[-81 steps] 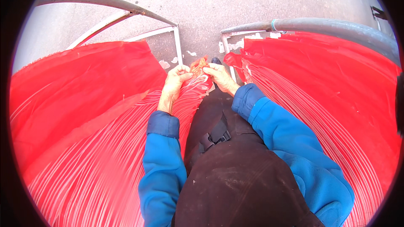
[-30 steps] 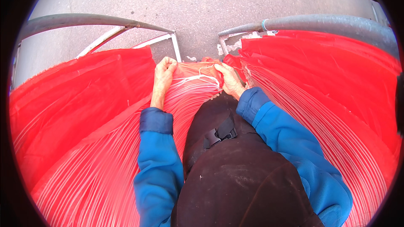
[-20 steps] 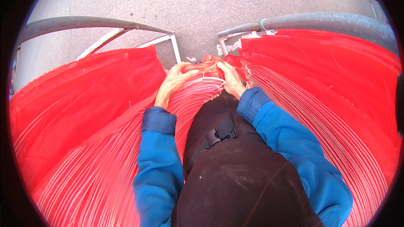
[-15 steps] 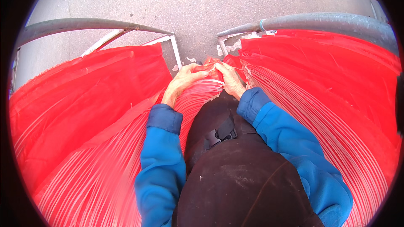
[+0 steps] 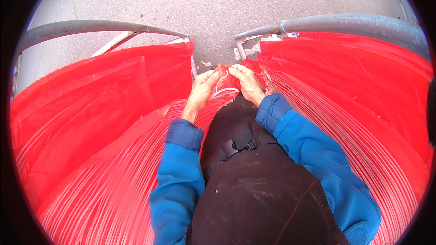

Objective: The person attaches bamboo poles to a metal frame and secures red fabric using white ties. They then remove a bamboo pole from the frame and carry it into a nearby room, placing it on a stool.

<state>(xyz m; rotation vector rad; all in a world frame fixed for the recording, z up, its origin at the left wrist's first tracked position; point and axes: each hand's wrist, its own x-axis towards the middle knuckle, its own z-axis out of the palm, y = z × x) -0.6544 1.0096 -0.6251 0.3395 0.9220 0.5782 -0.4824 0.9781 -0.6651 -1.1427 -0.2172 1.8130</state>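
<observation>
Between my hands, in front of my body, is a bunched piece of thin red sheet (image 5: 230, 81). My left hand (image 5: 201, 93) pinches its left side, thumb and fingers pressed together. My right hand (image 5: 248, 84) grips the same piece from the right, fingertips close to the left ones. A pale cord or strip (image 5: 225, 90) runs along the red piece just below the fingertips. Many layers of red sheet with whitish edges fan out at both sides, a left stack (image 5: 91, 104) and a right stack (image 5: 345, 68). Whether the material is cloth or plastic I cannot tell.
A grey metal rail (image 5: 102, 27) runs along the far left, and a thicker one (image 5: 345, 22) along the far right. Rough grey pavement (image 5: 213, 4) lies beyond them. A dark apron (image 5: 259, 195) with a black buckle (image 5: 238, 145) covers my front.
My left hand has shifted slightly right and turned more upright, its fingertips now pinching beside the red piece. The left stack's far corner has spread right over the pale frame post. My right hand barely moved.
</observation>
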